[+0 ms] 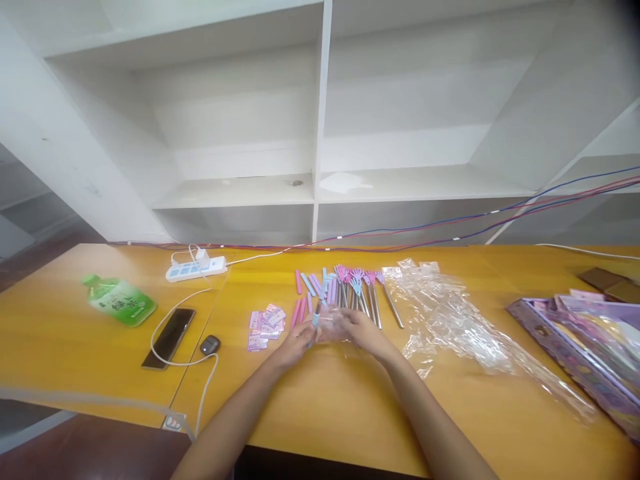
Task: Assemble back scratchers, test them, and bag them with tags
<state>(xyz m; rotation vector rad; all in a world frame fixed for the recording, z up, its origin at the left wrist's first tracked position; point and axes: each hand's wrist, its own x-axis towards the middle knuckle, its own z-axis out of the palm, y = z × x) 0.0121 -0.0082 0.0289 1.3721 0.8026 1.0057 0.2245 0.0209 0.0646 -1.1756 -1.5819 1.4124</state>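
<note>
Near the middle of the table, my left hand (297, 341) is closed round a back scratcher (316, 319) with light-blue parts and a dark metal rod. My right hand (366, 329) pinches a clear plastic bag (330, 324), which lies against the scratcher. Whether the scratcher is partly inside the bag, I cannot tell. Just beyond my hands lie several back scratchers (373, 293) with pink, purple and blue hand-shaped heads on metal rods. Pink, blue and purple tubes (299, 283) are beside them. Left of my left hand is a loose pile of small printed cards (266, 327).
Many clear bags (460, 320) spread over the table at right, beside a purple box (555, 353) of packaged items. At left are a green bottle (123, 301), a phone (170, 338), a black earbud case (210, 345), a cable and a power strip (196, 269). White shelves stand behind.
</note>
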